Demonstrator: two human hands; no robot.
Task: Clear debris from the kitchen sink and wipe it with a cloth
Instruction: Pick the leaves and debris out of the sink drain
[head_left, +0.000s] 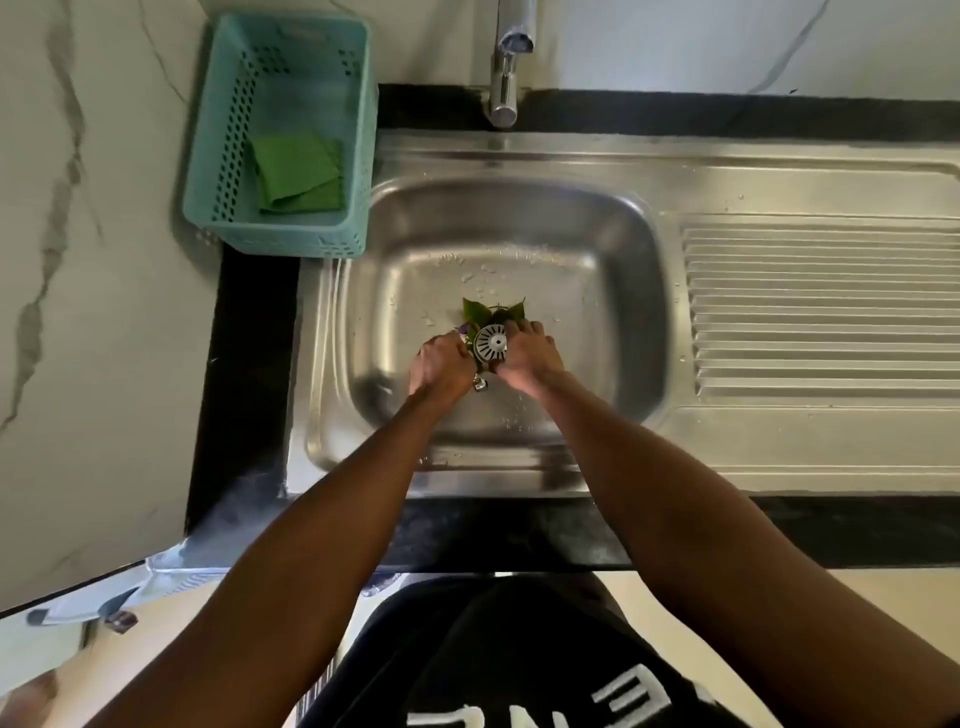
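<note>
Both my hands are down in the steel sink (613, 291), on either side of the round drain strainer (491, 343). Green leaves (478, 310) lie just behind the strainer, with more scraps under my fingers. My left hand (441, 364) is curled over debris at the strainer's left, where a purple scrap (462, 328) shows. My right hand (530, 356) is cupped over leaves at the strainer's right. A small shiny scrap (480, 384) lies between my wrists. A folded green cloth (298, 171) rests in the teal basket (208, 171) left of the sink.
A chrome tap (506, 78) stands behind the sink at the centre. The ribbed draining board (821, 306) stretches to the right. Water drops dot the basin. Black counter (244, 374) borders the sink on the left and front. Marbled wall panels rise at the left.
</note>
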